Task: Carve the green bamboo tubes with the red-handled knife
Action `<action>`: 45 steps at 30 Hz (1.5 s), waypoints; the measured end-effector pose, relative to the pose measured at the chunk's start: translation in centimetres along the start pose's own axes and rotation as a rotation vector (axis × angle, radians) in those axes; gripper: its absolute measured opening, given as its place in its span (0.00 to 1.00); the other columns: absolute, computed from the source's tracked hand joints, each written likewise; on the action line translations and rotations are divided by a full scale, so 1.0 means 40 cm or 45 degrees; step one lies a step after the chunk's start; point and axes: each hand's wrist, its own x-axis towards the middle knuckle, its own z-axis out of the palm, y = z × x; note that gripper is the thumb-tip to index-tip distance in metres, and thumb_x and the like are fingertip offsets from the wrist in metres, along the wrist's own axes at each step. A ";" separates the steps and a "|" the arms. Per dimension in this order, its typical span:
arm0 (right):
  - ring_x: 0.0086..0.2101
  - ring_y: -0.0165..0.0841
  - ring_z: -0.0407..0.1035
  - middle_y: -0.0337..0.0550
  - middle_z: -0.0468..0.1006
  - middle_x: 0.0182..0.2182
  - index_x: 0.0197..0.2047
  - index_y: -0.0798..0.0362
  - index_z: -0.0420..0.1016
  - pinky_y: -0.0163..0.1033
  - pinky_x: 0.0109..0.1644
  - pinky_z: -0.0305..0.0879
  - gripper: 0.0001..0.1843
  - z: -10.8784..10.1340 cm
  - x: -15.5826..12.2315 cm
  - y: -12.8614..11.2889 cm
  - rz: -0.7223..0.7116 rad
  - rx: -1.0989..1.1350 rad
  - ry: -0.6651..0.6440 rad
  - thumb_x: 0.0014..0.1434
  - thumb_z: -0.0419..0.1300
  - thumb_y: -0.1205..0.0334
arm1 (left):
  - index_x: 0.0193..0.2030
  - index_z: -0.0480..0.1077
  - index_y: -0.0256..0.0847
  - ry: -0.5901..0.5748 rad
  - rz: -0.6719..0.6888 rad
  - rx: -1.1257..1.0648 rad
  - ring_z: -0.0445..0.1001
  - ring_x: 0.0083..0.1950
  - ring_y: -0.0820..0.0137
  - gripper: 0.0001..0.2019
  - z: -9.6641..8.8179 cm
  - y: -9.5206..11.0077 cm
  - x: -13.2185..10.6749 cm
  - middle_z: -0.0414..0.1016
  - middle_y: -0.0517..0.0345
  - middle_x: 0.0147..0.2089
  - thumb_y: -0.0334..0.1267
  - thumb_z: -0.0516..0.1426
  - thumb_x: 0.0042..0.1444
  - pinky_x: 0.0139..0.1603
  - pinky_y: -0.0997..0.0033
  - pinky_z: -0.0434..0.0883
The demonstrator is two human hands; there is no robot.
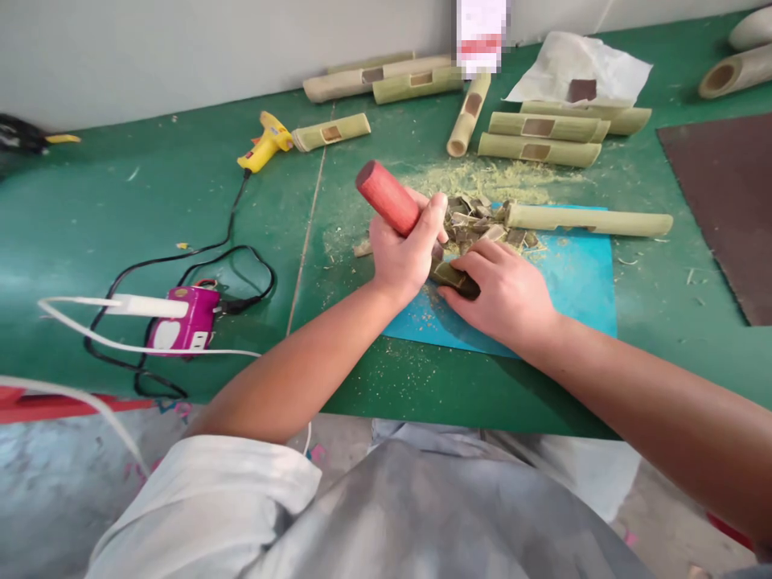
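Note:
My left hand (401, 261) is wrapped round a thick red cylindrical handle (389, 197), which slants up and to the left; its working end is hidden by my hands. Close beside it, my right hand (512, 289) grips a dark green-brown bamboo piece (452, 277) between thumb and fingers. That piece lies low over a blue mat (579, 281), just right of the left fist. Behind both hands is a heap of dark bamboo chips (470, 221) amid pale sawdust. A pale bamboo tube (594, 219) with a notched side rests across the mat's far edge.
Several notched bamboo tubes (536, 150) lie at the back of the green table (338, 370). To the left are a yellow glue gun (265, 145) with a black cord and a purple power adapter (184, 320). A dark brown board (729, 209) lies at right.

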 end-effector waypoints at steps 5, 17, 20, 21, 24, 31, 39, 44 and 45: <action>0.39 0.41 0.67 0.52 0.76 0.36 0.39 0.57 0.78 0.45 0.44 0.65 0.11 0.003 0.000 -0.001 -0.025 -0.028 0.003 0.59 0.61 0.58 | 0.25 0.68 0.41 -0.057 0.054 0.026 0.68 0.23 0.75 0.22 -0.008 0.003 -0.009 0.68 0.63 0.22 0.55 0.62 0.61 0.28 0.68 0.69; 0.39 0.42 0.66 0.52 0.75 0.36 0.38 0.56 0.75 0.45 0.44 0.64 0.09 0.010 0.003 -0.005 0.030 -0.013 -0.017 0.59 0.61 0.59 | 0.25 0.69 0.42 -0.186 0.173 0.199 0.69 0.26 0.75 0.19 -0.007 0.001 -0.005 0.69 0.62 0.26 0.50 0.61 0.63 0.35 0.69 0.72; 0.39 0.41 0.66 0.52 0.75 0.35 0.36 0.57 0.76 0.45 0.45 0.64 0.09 0.014 0.007 -0.002 0.001 0.024 -0.027 0.59 0.60 0.59 | 0.21 0.65 0.41 -0.171 0.114 0.160 0.67 0.24 0.77 0.23 0.001 0.000 -0.003 0.66 0.64 0.22 0.50 0.62 0.62 0.31 0.72 0.69; 0.39 0.41 0.66 0.51 0.75 0.34 0.36 0.57 0.76 0.45 0.45 0.64 0.09 0.015 0.007 -0.002 -0.007 0.039 -0.029 0.59 0.60 0.59 | 0.20 0.64 0.41 -0.163 0.083 0.129 0.65 0.22 0.78 0.23 0.003 0.000 -0.002 0.65 0.64 0.21 0.50 0.62 0.62 0.28 0.72 0.68; 0.38 0.40 0.65 0.51 0.74 0.34 0.36 0.56 0.76 0.45 0.44 0.64 0.08 0.021 0.003 -0.007 -0.021 0.083 -0.032 0.59 0.59 0.61 | 0.19 0.60 0.41 -0.102 -0.019 0.014 0.61 0.18 0.79 0.25 0.007 -0.001 -0.002 0.61 0.67 0.17 0.50 0.64 0.59 0.22 0.74 0.64; 0.38 0.40 0.65 0.50 0.74 0.34 0.36 0.56 0.77 0.44 0.43 0.64 0.09 0.026 0.000 -0.011 0.016 0.109 -0.007 0.60 0.59 0.58 | 0.17 0.54 0.42 0.079 -0.164 -0.107 0.55 0.14 0.81 0.28 0.004 -0.011 0.016 0.53 0.70 0.12 0.51 0.64 0.57 0.16 0.75 0.57; 0.38 0.40 0.66 0.50 0.74 0.35 0.36 0.55 0.75 0.45 0.44 0.64 0.09 0.024 -0.002 -0.006 0.012 0.090 0.000 0.60 0.60 0.58 | 0.22 0.65 0.42 -0.008 -0.032 -0.028 0.65 0.20 0.77 0.24 0.004 0.000 0.002 0.67 0.64 0.20 0.56 0.64 0.59 0.25 0.69 0.67; 0.37 0.40 0.65 0.49 0.73 0.34 0.36 0.54 0.74 0.44 0.43 0.63 0.07 0.023 -0.002 -0.005 -0.005 0.093 0.022 0.59 0.60 0.59 | 0.24 0.66 0.42 -0.096 0.021 0.064 0.67 0.24 0.75 0.22 0.001 0.005 -0.009 0.67 0.63 0.23 0.55 0.62 0.61 0.29 0.69 0.69; 0.37 0.39 0.65 0.49 0.73 0.34 0.36 0.55 0.74 0.44 0.43 0.63 0.07 0.023 -0.002 -0.005 -0.006 0.094 0.027 0.58 0.60 0.59 | 0.24 0.66 0.42 -0.107 0.036 0.081 0.68 0.25 0.75 0.22 -0.001 0.003 -0.009 0.67 0.63 0.23 0.55 0.62 0.61 0.30 0.69 0.70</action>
